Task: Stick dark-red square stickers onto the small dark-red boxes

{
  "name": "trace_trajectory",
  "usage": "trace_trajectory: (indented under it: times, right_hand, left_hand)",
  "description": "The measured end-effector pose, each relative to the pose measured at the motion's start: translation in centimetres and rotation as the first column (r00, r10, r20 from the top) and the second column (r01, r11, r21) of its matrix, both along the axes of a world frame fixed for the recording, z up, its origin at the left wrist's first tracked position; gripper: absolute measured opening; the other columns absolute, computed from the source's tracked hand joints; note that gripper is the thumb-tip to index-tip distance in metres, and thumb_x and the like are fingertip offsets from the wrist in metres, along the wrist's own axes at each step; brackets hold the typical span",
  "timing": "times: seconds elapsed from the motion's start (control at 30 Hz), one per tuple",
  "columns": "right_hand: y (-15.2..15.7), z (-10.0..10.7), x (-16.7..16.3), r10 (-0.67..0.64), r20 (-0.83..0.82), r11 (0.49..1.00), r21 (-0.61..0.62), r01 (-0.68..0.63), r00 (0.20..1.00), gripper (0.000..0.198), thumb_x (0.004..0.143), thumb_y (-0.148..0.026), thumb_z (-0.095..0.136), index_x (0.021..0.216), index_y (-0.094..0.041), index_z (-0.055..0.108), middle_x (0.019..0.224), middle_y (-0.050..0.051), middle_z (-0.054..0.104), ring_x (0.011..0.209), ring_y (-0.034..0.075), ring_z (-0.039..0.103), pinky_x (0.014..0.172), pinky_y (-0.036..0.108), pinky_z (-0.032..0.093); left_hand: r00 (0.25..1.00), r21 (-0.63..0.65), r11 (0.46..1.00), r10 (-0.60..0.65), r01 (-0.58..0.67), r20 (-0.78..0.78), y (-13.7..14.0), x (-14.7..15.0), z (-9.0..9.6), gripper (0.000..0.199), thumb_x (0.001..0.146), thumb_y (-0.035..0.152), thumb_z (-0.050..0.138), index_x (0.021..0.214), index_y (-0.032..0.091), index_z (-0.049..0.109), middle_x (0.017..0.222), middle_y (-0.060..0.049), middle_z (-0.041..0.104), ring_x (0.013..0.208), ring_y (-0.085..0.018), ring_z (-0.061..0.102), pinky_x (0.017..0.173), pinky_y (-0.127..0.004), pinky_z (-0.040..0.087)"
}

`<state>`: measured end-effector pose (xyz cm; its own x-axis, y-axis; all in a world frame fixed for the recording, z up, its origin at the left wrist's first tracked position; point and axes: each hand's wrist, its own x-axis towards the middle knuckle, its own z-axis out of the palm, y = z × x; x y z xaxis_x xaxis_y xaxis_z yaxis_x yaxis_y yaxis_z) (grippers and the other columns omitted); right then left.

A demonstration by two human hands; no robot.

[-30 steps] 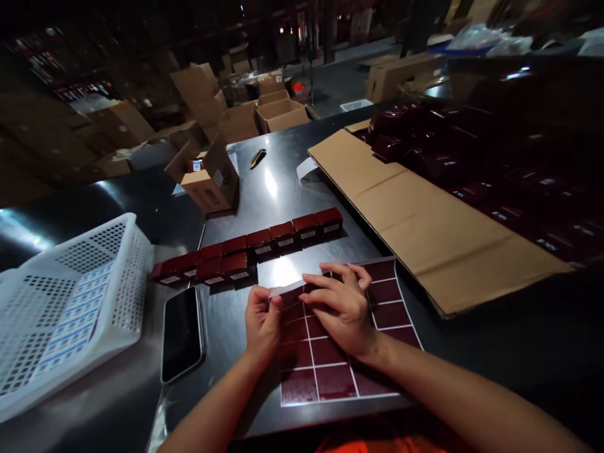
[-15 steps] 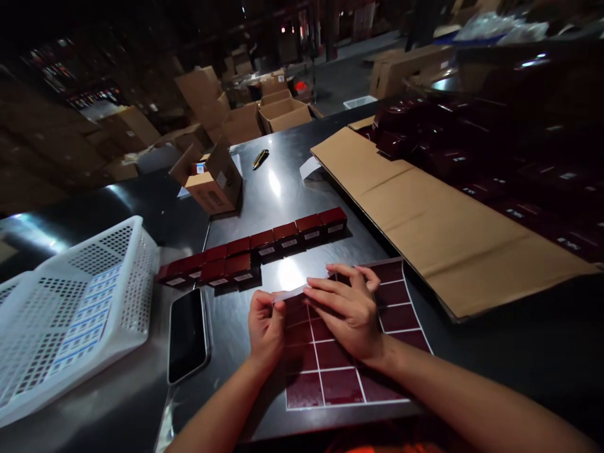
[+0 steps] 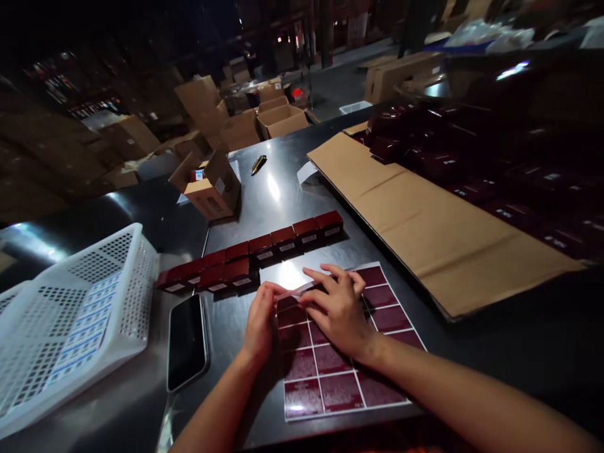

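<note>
A sheet of dark red labels (image 3: 335,358) with white dividing lines lies on the metal table in front of me. Its upper left edge is lifted and curled back, and a white surface (image 3: 274,275) shows behind that edge. My left hand (image 3: 262,314) pinches the lifted edge at the left, its fingertips partly hidden. Across the upper middle of the sheet rests my right hand (image 3: 337,311), fingers spread and bent, the tips near the lifted edge. Just beyond my hands stands a row of small dark red boxes (image 3: 262,248), doubled at its left end.
A phone (image 3: 187,343) lies left of the sheet, beside a white perforated basket (image 3: 136,302) with blue-and-white packs. Farther back are an open carton (image 3: 212,195) and a cutter knife (image 3: 258,165). Flat cardboard (image 3: 438,233) borders many wrapped dark red boxes (image 3: 500,170) on the right.
The white surface has come into view behind the lifted edge of the sheet. My right hand has shifted slightly left, its fingers more bent. My left hand keeps its pinch.
</note>
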<state>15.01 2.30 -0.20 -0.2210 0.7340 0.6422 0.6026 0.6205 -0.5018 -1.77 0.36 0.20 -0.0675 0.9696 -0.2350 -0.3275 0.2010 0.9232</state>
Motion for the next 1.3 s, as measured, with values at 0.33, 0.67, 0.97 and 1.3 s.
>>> trace_trajectory:
  times: [0.33, 0.67, 0.97, 1.3]
  right_hand:
    - [0.1, -2.5, -0.3, 0.087, 0.306, 0.964, 0.215, -0.158, 0.948, 0.011, 0.092, -0.026, 0.066, 0.082, -0.021, 0.069, 0.112, 0.001, 0.068, 0.111, 0.021, 0.052, 0.084, 0.037, 0.039]
    - [-0.4, -1.9, -0.9, 0.134, 0.401, 0.827, 0.459, -0.325, 0.906, 0.028, 0.092, -0.021, 0.055, 0.067, -0.022, 0.067, 0.101, -0.002, 0.071, 0.098, 0.020, 0.059, 0.072, 0.034, 0.045]
    - [-5.0, 10.1, 8.1, 0.412, -0.183, 0.894, 0.269, -0.358, 0.892, 0.009, 0.093, -0.026, 0.067, 0.091, -0.017, 0.065, 0.088, 0.003, 0.071, 0.088, 0.014, 0.066, 0.085, 0.028, 0.052]
    - [-10.7, 9.4, 23.7, -0.560, -0.462, 0.825, -0.240, 0.511, 0.687, 0.030, 0.069, -0.049, 0.081, 0.078, -0.022, 0.072, 0.079, 0.004, 0.073, 0.071, 0.020, 0.070, 0.064, 0.026, 0.056]
  left_hand:
    - [0.912, -0.123, 0.992, -0.079, 0.031, -0.402, 1.6, -2.8, 0.9, 0.061, 0.049, 0.053, 0.089, 0.091, 0.017, 0.063, 0.076, -0.003, 0.074, 0.073, -0.019, 0.070, 0.067, -0.025, 0.057]
    - [0.800, 0.043, 0.990, -0.080, 0.131, -0.595, 2.8, -5.1, -0.1, 0.057, 0.041, 0.061, 0.086, 0.072, 0.021, 0.059, 0.060, 0.003, 0.060, 0.052, -0.015, 0.056, 0.048, -0.024, 0.048]
    - [0.349, 0.190, 0.915, 0.058, 0.357, -0.935, 3.9, -3.0, -2.7, 0.027, 0.073, 0.048, 0.059, 0.072, 0.021, 0.059, 0.068, -0.001, 0.064, 0.060, -0.019, 0.061, 0.059, -0.029, 0.048]
    - [0.808, 0.781, 0.526, 0.264, 0.337, -0.527, -4.0, 5.5, 13.1, 0.017, 0.091, 0.033, 0.062, 0.106, 0.036, 0.068, 0.087, 0.002, 0.072, 0.073, -0.016, 0.068, 0.062, -0.027, 0.056]
